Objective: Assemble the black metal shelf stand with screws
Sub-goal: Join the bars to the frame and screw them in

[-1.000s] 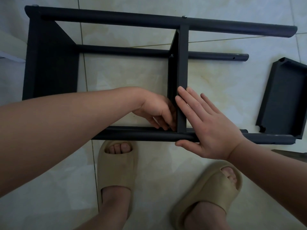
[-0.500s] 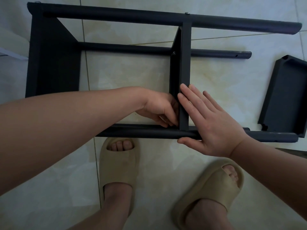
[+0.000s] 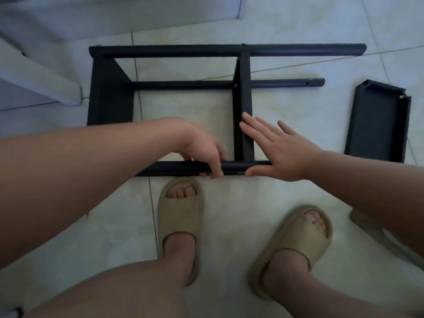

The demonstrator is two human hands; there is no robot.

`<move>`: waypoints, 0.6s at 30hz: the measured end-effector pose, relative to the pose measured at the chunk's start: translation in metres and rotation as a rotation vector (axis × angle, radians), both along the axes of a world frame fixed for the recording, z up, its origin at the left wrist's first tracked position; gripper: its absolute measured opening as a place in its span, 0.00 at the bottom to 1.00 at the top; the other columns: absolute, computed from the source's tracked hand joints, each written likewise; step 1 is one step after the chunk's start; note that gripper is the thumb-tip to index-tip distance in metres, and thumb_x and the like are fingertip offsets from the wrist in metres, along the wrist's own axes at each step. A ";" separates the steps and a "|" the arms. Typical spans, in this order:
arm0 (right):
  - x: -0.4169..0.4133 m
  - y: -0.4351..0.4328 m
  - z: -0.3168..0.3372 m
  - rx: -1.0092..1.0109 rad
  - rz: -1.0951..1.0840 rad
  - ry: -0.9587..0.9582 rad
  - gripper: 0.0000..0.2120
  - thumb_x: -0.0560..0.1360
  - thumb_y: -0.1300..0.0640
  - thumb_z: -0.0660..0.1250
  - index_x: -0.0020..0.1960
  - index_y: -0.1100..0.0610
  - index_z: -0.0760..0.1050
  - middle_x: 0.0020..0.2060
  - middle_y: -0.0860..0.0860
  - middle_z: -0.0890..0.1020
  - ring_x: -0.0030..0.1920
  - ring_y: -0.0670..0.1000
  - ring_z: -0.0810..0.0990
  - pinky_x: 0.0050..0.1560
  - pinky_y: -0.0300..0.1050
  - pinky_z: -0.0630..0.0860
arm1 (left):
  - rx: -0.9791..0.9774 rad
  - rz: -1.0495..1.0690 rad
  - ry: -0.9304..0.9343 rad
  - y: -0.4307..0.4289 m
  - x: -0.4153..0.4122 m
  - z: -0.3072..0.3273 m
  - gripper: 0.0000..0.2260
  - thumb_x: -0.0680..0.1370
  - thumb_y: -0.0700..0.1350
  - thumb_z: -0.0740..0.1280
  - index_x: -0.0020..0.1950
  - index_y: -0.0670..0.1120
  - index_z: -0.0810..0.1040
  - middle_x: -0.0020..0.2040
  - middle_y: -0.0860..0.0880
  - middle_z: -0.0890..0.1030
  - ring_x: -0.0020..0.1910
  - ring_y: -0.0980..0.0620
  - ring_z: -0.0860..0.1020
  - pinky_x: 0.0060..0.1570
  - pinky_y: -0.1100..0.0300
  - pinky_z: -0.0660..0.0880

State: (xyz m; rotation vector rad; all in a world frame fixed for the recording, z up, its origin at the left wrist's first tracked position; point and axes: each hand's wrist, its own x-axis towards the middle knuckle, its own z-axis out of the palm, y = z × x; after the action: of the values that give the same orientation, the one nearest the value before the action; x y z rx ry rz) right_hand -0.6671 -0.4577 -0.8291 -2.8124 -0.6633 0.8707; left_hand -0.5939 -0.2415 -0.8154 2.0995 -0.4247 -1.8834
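The stand (image 3: 110,92) lies on its side on the floor (image 3: 229,214), just ahead of the feet. The left hand (image 3: 204,152) curls its fingers over the near pole (image 3: 169,168) beside the middle shelf (image 3: 247,88). The right hand (image 3: 282,152) lies flat, fingers straight against that shelf, thumb at the pole. No screw shows at this joint, so easing either hand could let the shelf slip out of line with the pole. A loose shelf (image 3: 378,120) lies apart, right.

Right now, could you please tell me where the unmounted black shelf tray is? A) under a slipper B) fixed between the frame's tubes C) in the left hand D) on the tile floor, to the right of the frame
D: the shelf tray lies on the tile floor, to the right of the shelf frame, not fixed between its tubes.
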 end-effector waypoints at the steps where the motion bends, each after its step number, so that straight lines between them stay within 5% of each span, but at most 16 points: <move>1: 0.002 0.002 0.007 -0.031 -0.007 0.023 0.49 0.72 0.23 0.50 0.81 0.46 0.31 0.78 0.39 0.28 0.81 0.45 0.37 0.81 0.58 0.45 | 0.014 -0.057 -0.079 -0.001 -0.005 0.005 0.12 0.78 0.45 0.72 0.61 0.49 0.77 0.39 0.54 0.83 0.41 0.55 0.81 0.43 0.60 0.75; 6: 0.000 -0.001 0.049 -0.064 -0.132 0.108 0.41 0.80 0.36 0.62 0.83 0.44 0.42 0.82 0.43 0.42 0.81 0.51 0.52 0.78 0.54 0.57 | 0.044 -0.175 -0.452 -0.008 -0.026 0.029 0.17 0.79 0.43 0.69 0.67 0.47 0.74 0.57 0.46 0.79 0.54 0.46 0.77 0.49 0.55 0.72; 11: -0.015 -0.021 0.090 -0.107 -0.226 0.029 0.33 0.82 0.47 0.63 0.82 0.46 0.51 0.78 0.49 0.64 0.74 0.56 0.67 0.73 0.54 0.64 | -0.026 -0.033 -0.697 -0.005 -0.018 0.066 0.10 0.79 0.45 0.68 0.60 0.47 0.78 0.51 0.46 0.79 0.50 0.44 0.76 0.44 0.57 0.68; 18: -0.019 -0.050 0.135 -0.175 -0.380 -0.319 0.26 0.83 0.55 0.61 0.79 0.48 0.58 0.74 0.52 0.69 0.73 0.57 0.67 0.75 0.59 0.58 | -0.086 0.115 -0.919 -0.018 -0.008 0.121 0.06 0.80 0.47 0.67 0.56 0.49 0.78 0.49 0.49 0.78 0.52 0.43 0.76 0.55 0.51 0.73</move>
State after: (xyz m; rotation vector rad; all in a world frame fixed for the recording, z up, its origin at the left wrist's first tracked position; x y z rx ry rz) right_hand -0.6856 -0.5074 -0.6945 -3.1130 -0.0692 0.4365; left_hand -0.6018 -0.2597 -0.6948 2.7391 -0.5296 -0.7181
